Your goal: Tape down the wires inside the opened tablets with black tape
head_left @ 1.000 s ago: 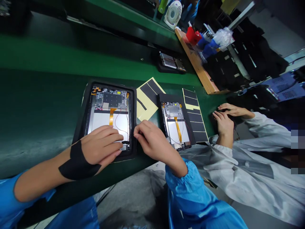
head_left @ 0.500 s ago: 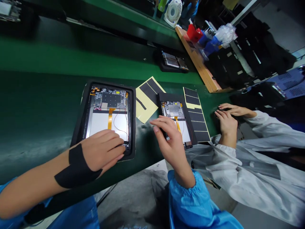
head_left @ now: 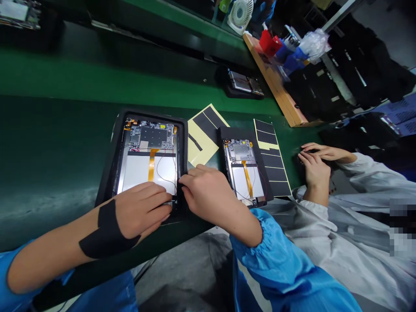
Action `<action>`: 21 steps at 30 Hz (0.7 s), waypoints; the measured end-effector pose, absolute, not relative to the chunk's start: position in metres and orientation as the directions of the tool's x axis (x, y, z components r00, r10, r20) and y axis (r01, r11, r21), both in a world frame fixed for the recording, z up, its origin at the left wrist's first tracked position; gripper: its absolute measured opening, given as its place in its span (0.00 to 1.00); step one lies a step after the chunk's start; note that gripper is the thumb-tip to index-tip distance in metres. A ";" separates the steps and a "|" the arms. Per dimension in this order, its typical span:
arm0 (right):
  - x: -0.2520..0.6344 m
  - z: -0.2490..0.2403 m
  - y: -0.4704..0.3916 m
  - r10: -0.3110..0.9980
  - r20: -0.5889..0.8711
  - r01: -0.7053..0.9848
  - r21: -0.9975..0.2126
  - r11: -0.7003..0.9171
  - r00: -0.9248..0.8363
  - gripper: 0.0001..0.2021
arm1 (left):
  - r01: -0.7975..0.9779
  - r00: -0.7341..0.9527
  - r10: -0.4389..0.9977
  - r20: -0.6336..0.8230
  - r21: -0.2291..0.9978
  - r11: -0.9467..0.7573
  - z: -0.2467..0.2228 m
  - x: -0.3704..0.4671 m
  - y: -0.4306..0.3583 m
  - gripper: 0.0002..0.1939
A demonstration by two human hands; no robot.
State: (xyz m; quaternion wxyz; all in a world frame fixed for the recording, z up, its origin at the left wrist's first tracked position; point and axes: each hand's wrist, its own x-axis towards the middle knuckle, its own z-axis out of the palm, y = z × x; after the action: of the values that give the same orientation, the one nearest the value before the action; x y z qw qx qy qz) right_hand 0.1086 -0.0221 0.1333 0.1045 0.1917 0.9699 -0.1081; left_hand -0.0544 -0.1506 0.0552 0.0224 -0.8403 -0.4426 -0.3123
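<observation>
My left hand [head_left: 141, 208] lies over the lower end of an opened tablet [head_left: 149, 167], fingers bent and together, thumb hidden. A black patch [head_left: 107, 234] is stuck on the back of this hand and wrist. Black foam [head_left: 186, 143] frames the tablet, which shows a circuit board, silvery battery cells and an orange flat cable. At the frame's right side is my right hand [head_left: 208, 190], thumb and forefinger pinched close together; whatever is between them cannot be made out. Just right of that hand, a second opened tablet [head_left: 243, 171] lies on a black pad.
Cream backing sheets [head_left: 203, 149] with black adhesive strips lie behind my right hand, and another strip sheet [head_left: 273, 160] lies farther right. Another opened device [head_left: 245, 82] sits farther back. At the right, a co-worker's hands [head_left: 315, 167] work by the table edge. A wooden ledge [head_left: 276, 86] runs behind.
My right hand has moved left from above the second tablet to the first tablet's foam frame, its fingers closing. My left hand stays on the first tablet.
</observation>
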 end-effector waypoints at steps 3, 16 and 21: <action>0.103 0.135 -0.021 0.350 -0.283 0.400 -0.142 0.905 -0.893 0.07 | 0.755 0.408 0.739 0.536 0.257 -0.603 0.057 -0.054 -0.150 0.12; 0.123 0.145 0.000 0.292 -0.287 0.402 -0.490 0.773 -0.912 0.06 | 0.764 0.387 0.740 0.550 0.259 -0.591 0.055 -0.056 -0.152 0.10; 0.132 0.151 -0.007 0.398 -0.054 0.306 -0.737 0.603 -0.916 0.09 | 0.785 0.442 0.770 0.460 0.217 -0.580 0.056 -0.045 -0.149 0.11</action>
State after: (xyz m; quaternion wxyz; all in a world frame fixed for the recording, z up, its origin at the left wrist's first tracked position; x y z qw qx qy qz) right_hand 0.1325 -0.0074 0.1507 -0.0581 0.1970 0.8933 -0.3999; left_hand -0.0454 -0.1488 0.0556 0.0144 -0.8490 -0.4579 -0.2632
